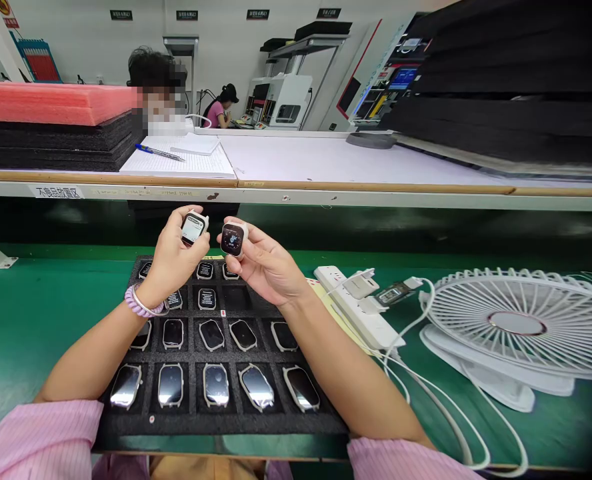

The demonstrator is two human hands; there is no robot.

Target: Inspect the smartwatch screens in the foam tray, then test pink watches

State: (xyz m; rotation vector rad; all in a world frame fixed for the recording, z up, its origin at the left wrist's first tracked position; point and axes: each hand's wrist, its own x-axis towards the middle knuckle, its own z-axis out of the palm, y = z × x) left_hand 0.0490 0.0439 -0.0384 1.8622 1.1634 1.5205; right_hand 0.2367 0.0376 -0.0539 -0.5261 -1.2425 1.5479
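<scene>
And here both hands are busy: the left hand (173, 257) pinches a pale-rimmed watch (193, 229) between thumb and fingers, the right hand (269, 267) grips a second watch (233, 239) the same way. Rounded rectangles, both, glossy glass in smooth casings, lit screens turned up toward the wearer! The left one's long axis runs near upright, top tipped slightly right; it sits at that hand's fingertips, to the right of the palm. The right one, roughly upright, sits left of its palm, just beside its partner. Below them, a grainy black foam tray (201, 424) with square-cut pockets rests on the smooth green table (41, 320).
</scene>
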